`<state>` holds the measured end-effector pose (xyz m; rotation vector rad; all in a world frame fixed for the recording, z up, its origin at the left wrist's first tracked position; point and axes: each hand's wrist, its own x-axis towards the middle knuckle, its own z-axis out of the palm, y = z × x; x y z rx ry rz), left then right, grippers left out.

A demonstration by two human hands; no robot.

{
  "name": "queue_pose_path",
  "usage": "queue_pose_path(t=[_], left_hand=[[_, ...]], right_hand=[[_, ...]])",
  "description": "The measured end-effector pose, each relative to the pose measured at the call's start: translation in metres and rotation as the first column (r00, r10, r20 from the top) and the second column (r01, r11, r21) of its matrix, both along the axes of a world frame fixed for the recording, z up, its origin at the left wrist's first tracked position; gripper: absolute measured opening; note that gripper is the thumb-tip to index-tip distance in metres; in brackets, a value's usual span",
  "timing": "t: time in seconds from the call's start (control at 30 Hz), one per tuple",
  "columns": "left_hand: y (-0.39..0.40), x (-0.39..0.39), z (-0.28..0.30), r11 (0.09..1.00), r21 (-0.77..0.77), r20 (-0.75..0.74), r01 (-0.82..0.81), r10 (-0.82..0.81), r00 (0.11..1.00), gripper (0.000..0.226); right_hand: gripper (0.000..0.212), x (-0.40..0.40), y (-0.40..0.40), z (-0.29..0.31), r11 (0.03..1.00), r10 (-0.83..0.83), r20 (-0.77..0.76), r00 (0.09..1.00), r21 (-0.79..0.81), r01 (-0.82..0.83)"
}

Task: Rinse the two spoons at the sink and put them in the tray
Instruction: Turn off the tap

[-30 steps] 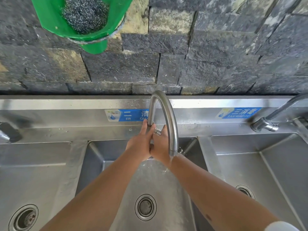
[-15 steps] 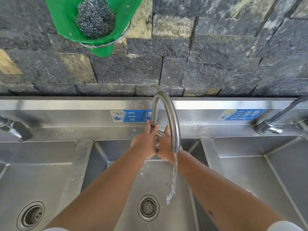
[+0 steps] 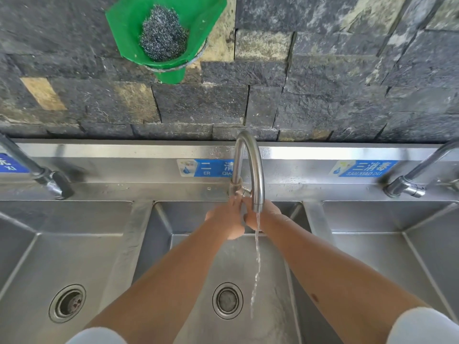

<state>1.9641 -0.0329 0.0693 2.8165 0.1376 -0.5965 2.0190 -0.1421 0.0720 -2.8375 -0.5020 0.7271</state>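
My left hand [image 3: 227, 219] and my right hand [image 3: 264, 217] are pressed together at the back of the middle basin [image 3: 173, 244], right under the curved steel faucet [image 3: 249, 165]. The fingertips of both hands reach up to the small faucet handle [image 3: 240, 191] at the faucet's base. A thin stream of water [image 3: 257, 264] falls from the spout past my right wrist toward the drain [image 3: 227, 300]. No spoon and no tray is in view; anything held between the palms is hidden.
A left basin [image 3: 37, 256] with its own drain and a right basin [image 3: 409, 256] flank the middle one. Other taps stand at the far left [image 3: 49, 180] and far right [image 3: 407, 187]. A green holder [image 3: 203, 28] with a steel scourer [image 3: 161, 38] hangs on the stone wall.
The water has thinned from a broad flow to a narrow stream. Both hands have stayed at the faucet's base. The view has tilted up a little.
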Motion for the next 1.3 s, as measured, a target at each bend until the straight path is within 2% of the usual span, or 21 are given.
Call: queue_pose_path(t=[0.1,0.2,0.33,0.4,0.5,0.7,0.97,1.17,1.3], left_hand=[[-0.009,-0.025,0.003,1.000,0.007,0.011,-0.017,0.017,1.000,0.080],[-0.017,-0.049,0.010,0.999,0.044,0.018,-0.015,0.015,1.000,0.074],[-0.022,-0.079,0.018,0.999,0.047,0.063,0.000,-0.003,0.998,0.072],[-0.022,-0.094,0.021,0.998,0.061,0.084,0.024,-0.029,0.996,0.074],[-0.019,-0.122,0.019,0.996,0.060,0.099,0.064,-0.070,0.993,0.075],[-0.008,-0.180,0.005,1.000,0.025,0.080,0.010,-0.012,0.997,0.075],[-0.010,-0.232,-0.016,0.999,-0.008,0.026,-0.036,0.036,0.999,0.088],[-0.041,-0.245,-0.026,1.000,-0.001,0.013,-0.011,0.011,1.000,0.092],[-0.071,-0.238,-0.028,1.000,0.016,0.014,0.014,-0.015,1.000,0.092]], right_hand=[[0.062,-0.019,-0.006,0.002,0.996,0.040,0.032,0.999,-0.079,-0.038],[0.049,-0.045,-0.007,0.013,0.997,0.048,0.036,0.998,-0.056,-0.046],[0.054,-0.077,-0.012,0.021,0.993,0.102,0.048,0.994,-0.055,-0.100],[0.054,-0.097,-0.017,0.025,0.995,0.098,0.085,0.991,0.008,-0.099],[0.064,-0.129,-0.036,0.027,0.994,0.095,0.049,0.994,0.045,-0.097],[0.053,-0.189,-0.077,0.016,1.000,0.019,-0.054,0.998,-0.022,-0.020],[0.086,-0.244,-0.115,-0.012,0.997,-0.053,-0.050,0.997,-0.065,0.050],[0.096,-0.265,-0.149,-0.017,0.993,-0.085,-0.053,0.995,-0.087,0.081],[0.095,-0.258,-0.179,-0.013,0.990,-0.129,-0.076,0.989,-0.072,0.124]])
